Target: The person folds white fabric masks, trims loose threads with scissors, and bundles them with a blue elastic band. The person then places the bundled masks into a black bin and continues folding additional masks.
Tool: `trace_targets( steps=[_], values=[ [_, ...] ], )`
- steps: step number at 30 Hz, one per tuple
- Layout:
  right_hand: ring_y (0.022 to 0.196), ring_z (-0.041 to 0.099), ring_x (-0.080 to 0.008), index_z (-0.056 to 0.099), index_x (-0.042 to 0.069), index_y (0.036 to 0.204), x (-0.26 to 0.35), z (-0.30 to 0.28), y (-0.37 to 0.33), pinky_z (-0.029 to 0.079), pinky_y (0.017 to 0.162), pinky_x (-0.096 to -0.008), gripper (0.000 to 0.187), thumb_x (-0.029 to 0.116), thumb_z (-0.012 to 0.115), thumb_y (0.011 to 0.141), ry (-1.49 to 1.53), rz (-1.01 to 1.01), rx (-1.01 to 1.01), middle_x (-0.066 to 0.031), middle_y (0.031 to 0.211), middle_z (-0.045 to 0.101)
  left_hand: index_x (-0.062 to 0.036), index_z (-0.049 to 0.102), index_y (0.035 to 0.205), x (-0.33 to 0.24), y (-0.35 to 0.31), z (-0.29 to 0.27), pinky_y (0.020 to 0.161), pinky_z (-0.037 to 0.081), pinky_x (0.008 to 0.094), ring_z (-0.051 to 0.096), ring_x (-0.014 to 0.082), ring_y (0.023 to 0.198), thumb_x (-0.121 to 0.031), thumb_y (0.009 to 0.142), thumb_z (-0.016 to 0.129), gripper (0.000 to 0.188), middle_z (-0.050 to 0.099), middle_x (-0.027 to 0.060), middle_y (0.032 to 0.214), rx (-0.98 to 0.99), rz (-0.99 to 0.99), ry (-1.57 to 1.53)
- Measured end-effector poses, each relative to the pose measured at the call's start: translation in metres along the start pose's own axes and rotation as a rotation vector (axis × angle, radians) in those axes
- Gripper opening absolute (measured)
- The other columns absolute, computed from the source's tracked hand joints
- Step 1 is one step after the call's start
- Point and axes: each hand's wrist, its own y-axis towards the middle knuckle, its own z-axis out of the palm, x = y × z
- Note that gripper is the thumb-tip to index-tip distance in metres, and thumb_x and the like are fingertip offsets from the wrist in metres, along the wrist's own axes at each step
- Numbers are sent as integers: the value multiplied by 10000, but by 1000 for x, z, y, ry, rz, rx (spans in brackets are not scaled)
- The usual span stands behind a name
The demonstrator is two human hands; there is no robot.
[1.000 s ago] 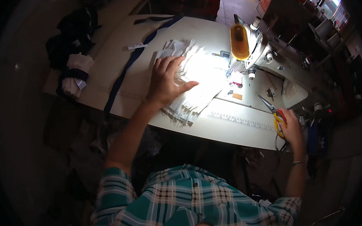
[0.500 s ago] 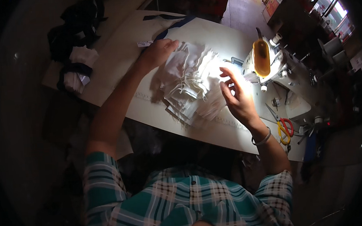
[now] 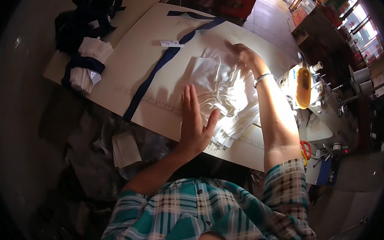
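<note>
A loose pile of white cloth pieces (image 3: 206,70) with stray threads lies on the pale tabletop under a bright light. At the pile's near left edge my left hand (image 3: 195,126) stands on its side, fingers straight and thumb apart, holding nothing. My right hand (image 3: 246,57) reaches over the far right edge of the pile, its fingers extended and apart; its fingertips are partly in shade. Left of the pile, a long navy cloth strip (image 3: 155,74) stretches diagonally across the table, with a small white printed slip (image 3: 172,43) beside it.
A sewing machine with a yellow lamp (image 3: 303,87) stands to the right, red-and-yellow scissors (image 3: 306,149) near it. At the left edge lies a white bundle (image 3: 84,78) tied with a navy band, before a dark cloth heap (image 3: 85,25). More cloth (image 3: 125,149) hangs below the table's near edge.
My left hand has come from the pile's far left corner to its near left side. My right hand has moved from the right side to the far edge. The navy strip is more exposed.
</note>
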Motion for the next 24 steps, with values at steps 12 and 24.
trace_targets(
  steps=[12, 24],
  values=[
    [1034, 622, -339, 703, 47, 1104, -15, 7, -8, 433, 934, -395, 828, 763, 355, 876, -288, -249, 74, -209, 1053, 684, -1, 90, 1510, 33, 52, -15, 1153, 175, 465, 196, 399, 1417, -498, 1016, 249, 718, 117, 274, 1537, -161, 67, -163],
    [971, 615, -235, 643, 88, 1229, -42, 25, -26, 494, 857, -313, 683, 663, 517, 881, 124, -139, -20, -120, 1119, 678, 52, 12, 1498, 7, 9, 19, 1180, 50, 449, 48, 409, 1457, -492, 1002, 270, 780, 21, 297, 1556, -202, -169, -134]
  ],
)
